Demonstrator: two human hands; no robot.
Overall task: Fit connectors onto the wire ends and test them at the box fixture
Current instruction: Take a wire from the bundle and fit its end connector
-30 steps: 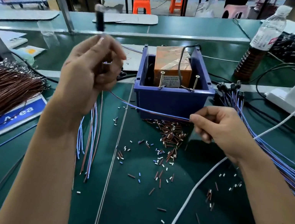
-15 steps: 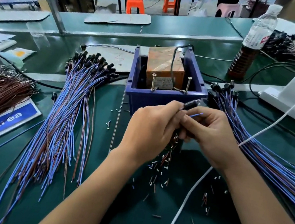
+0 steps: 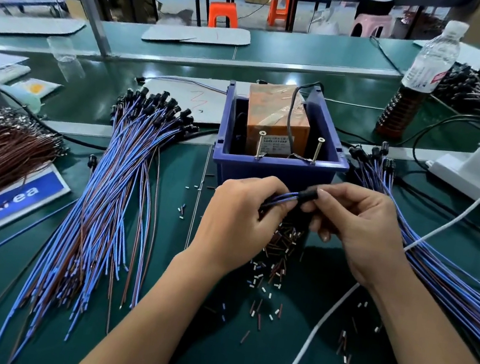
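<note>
Both our hands meet just in front of the near wall of the blue plastic box fixture. Our right hand pinches a small black cylindrical connector between thumb and forefinger, the other fingers curled beneath. Our left hand is closed around the thin blue wires that run into the connector's left end — the grip is tight, and the wires vanish into the fist, so we cannot see how far they go or how many there are.

Inside the box sits an orange taped block with a black cable looping over it, and two upright screws stand at its near rim. Our hands hide the lower near wall of the box and part of the heap of small brown and white cut sleeve pieces on the green bench mat.

To the left lies a fanned bundle of blue and brown wires with black connectors at the far ends; a similar bundle on the right runs out of view. A white cable crosses the mat near our right forearm. At far right stands a clear plastic bottle of dark liquid.
</note>
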